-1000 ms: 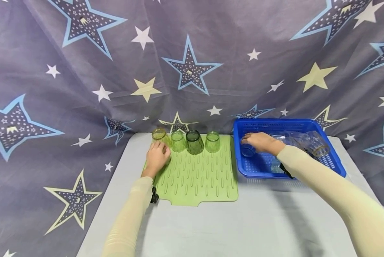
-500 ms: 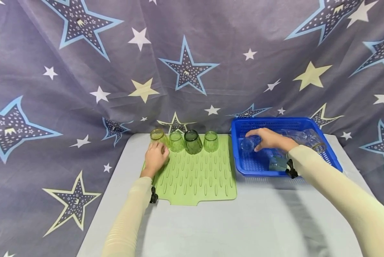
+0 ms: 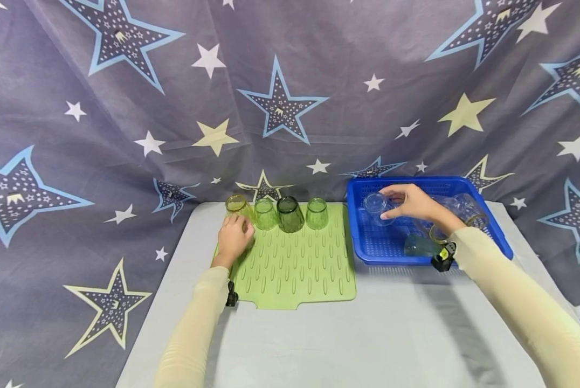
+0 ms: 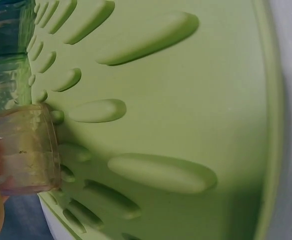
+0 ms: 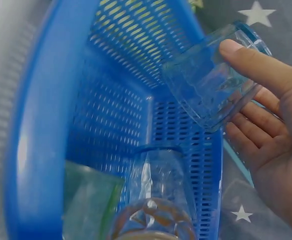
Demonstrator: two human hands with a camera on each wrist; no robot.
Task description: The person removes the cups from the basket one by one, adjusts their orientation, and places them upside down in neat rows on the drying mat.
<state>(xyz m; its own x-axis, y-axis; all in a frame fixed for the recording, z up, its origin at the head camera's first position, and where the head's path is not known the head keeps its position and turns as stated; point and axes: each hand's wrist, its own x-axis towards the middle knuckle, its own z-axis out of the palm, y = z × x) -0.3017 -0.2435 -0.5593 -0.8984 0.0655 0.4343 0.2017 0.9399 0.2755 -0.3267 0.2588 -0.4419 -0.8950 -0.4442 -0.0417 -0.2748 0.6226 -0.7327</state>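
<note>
At the back left corner of the light green ridged mat (image 3: 295,258), my left hand (image 3: 234,238) grips an amber-yellow glass (image 3: 237,203). In the left wrist view that glass (image 4: 26,150) stands rim down on the mat, with fingers partly seen behind it. Above the blue basket (image 3: 356,237), my right hand (image 3: 412,205) holds a clear glass (image 3: 375,203) between thumb and fingers. The right wrist view has this glass (image 5: 210,80) tilted, its thumb on the side. To the right of the yellow glass stand a light green glass (image 3: 266,214), a dark green glass (image 3: 290,215) and another light green glass (image 3: 316,214).
Inside the basket lie a teal-tinted glass (image 3: 420,246), a clear glass (image 5: 160,175) and an amber-rimmed glass (image 5: 153,220), among other clear ones. The basket stands right of the mat on a white table (image 3: 319,345). A star-patterned cloth (image 3: 173,97) hangs behind.
My right hand has lifted the clear glass up from the basket floor and drawn it slightly to the right. The left hand has stayed at the yellow glass. The view has shifted slightly.
</note>
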